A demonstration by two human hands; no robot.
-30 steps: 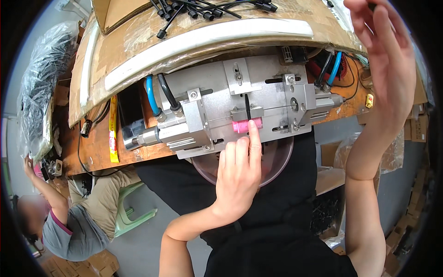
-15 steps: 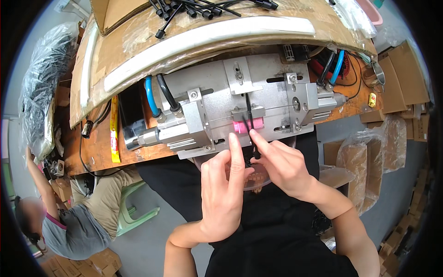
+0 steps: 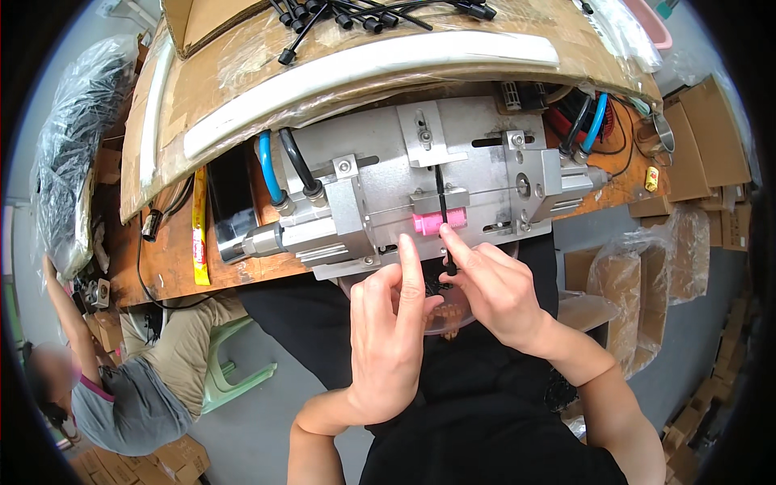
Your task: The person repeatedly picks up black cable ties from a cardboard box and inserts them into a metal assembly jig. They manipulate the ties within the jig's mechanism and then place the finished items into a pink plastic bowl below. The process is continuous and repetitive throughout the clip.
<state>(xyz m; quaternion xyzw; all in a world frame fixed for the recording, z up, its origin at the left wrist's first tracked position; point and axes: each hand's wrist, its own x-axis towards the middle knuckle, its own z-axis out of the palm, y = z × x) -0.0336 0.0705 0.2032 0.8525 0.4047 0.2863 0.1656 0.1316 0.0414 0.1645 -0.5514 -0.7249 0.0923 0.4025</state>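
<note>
A metal fixture (image 3: 477, 182) lies at the table's front edge. At its middle, a small pink block (image 3: 428, 224) sits in front of a short metal bar (image 3: 439, 199). A thin black rod (image 3: 440, 187) runs front to back across the bar and pink block. My right hand (image 3: 499, 295) holds its near end between thumb and index finger, the index fingertip close to the pink block. My left hand (image 3: 388, 339) is left of the rod, index finger stretched toward the fixture, the other fingers loosely bent. I see nothing in it.
Air cylinders with blue hoses (image 3: 269, 168) flank the fixture. Several black rods with thick ends (image 3: 347, 16) lie on the cardboard (image 3: 234, 77) behind. A clear bowl (image 3: 440, 323) is below my hands. A co-worker (image 3: 133, 396) sits at the left.
The dark strip that slanted over the pink block now lies in line with the rod. Both hands keep nearly the same place; the whole view has shifted slightly.
</note>
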